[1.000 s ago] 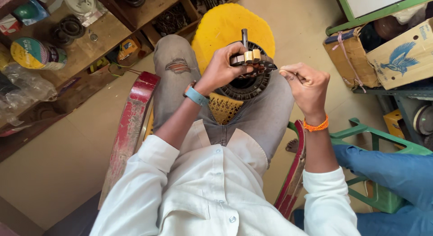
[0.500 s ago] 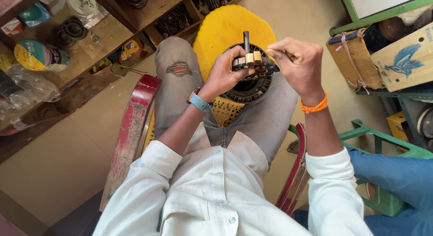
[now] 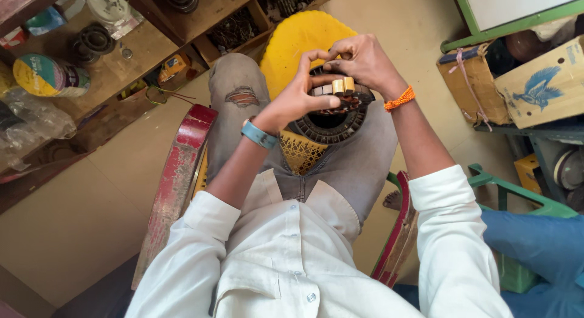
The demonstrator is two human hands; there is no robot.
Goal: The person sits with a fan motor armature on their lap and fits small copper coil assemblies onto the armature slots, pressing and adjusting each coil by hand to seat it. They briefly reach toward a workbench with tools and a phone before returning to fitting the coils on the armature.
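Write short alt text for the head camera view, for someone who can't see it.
Seen from above, a seated person in a white shirt holds a dark, ring-shaped motor stator on their lap, left hand and right hand meeting over its top edge. A yellow stool stands in front, cluttered wooden shelves to the left.

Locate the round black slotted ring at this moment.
In the head view the slotted ring rests on the person's lap at upper centre, gripped by the left hand and right hand.
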